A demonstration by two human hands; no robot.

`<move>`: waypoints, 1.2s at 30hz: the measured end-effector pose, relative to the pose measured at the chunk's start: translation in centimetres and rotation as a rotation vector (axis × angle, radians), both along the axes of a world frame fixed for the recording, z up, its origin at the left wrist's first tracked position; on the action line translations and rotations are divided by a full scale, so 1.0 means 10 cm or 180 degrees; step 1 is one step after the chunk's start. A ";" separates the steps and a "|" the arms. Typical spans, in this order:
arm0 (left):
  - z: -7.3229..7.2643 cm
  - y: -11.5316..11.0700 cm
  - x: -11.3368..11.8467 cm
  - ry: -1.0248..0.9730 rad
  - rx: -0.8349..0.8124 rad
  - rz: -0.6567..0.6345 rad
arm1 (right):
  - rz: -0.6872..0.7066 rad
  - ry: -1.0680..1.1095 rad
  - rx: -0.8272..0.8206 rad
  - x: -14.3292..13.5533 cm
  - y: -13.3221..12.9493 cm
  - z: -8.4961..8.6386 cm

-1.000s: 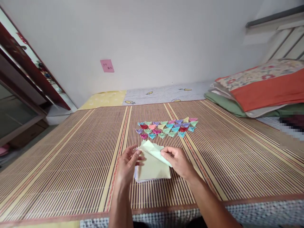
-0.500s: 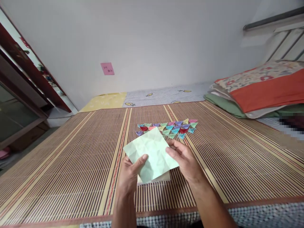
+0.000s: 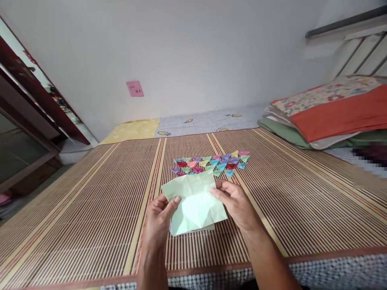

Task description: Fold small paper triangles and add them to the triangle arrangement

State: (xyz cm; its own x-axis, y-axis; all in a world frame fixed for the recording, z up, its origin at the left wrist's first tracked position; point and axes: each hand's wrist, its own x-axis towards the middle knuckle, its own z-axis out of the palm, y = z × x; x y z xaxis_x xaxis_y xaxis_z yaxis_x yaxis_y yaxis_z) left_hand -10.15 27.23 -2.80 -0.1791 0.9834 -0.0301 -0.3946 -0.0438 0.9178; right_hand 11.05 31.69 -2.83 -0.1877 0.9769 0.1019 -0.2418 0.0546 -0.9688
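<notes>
A creased, pale green paper sheet [image 3: 196, 201] is held up between my two hands, over the striped mat. My left hand [image 3: 160, 213] pinches its left edge, thumb on top. At the right edge, my right hand [image 3: 234, 201] grips it between thumb and fingers. Beneath the sheet, the edge of more paper [image 3: 208, 228] shows; most of it is hidden. Just beyond the sheet lie rows of small folded paper pieces [image 3: 222, 166] in red, blue, green, purple, yellow and pink.
The striped mat [image 3: 105, 201] covers the bed. Folded bedding with an orange and floral cover [image 3: 338, 117] lies at the right, near a railing [image 3: 363, 56]. A pink note [image 3: 135, 88] is on the wall. A doorway stands at the far left.
The green sheet has been turned so that its top edge lies more level. More of the folded pieces behind it now show. My left hand has shifted slightly left.
</notes>
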 end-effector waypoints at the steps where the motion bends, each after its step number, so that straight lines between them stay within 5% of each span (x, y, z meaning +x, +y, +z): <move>1: -0.01 0.00 0.00 0.0001 -0.0015 -0.0026 | -0.0014 -0.0051 0.0013 0.01 0.00 0.00; 13: 0.02 0.01 0.14 -0.0295 -0.0402 -0.0021 | -0.0087 0.0043 -0.0045 0.00 -0.03 0.00; 25: -0.01 0.08 0.22 -0.0605 -0.0621 -0.0028 | 0.0374 0.0606 -0.0311 -0.05 -0.01 -0.02; 36: -0.05 0.11 0.21 -0.0606 -0.0828 0.0107 | 0.0205 0.0597 -0.0388 -0.07 0.02 -0.10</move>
State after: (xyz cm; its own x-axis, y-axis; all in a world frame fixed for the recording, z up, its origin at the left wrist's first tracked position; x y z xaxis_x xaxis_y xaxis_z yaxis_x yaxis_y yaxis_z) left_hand -8.05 28.36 -3.26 -0.1785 0.9319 -0.3156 -0.5627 0.1665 0.8097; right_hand 10.38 31.94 -3.84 -0.2388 0.9708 0.0228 -0.4175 -0.0815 -0.9050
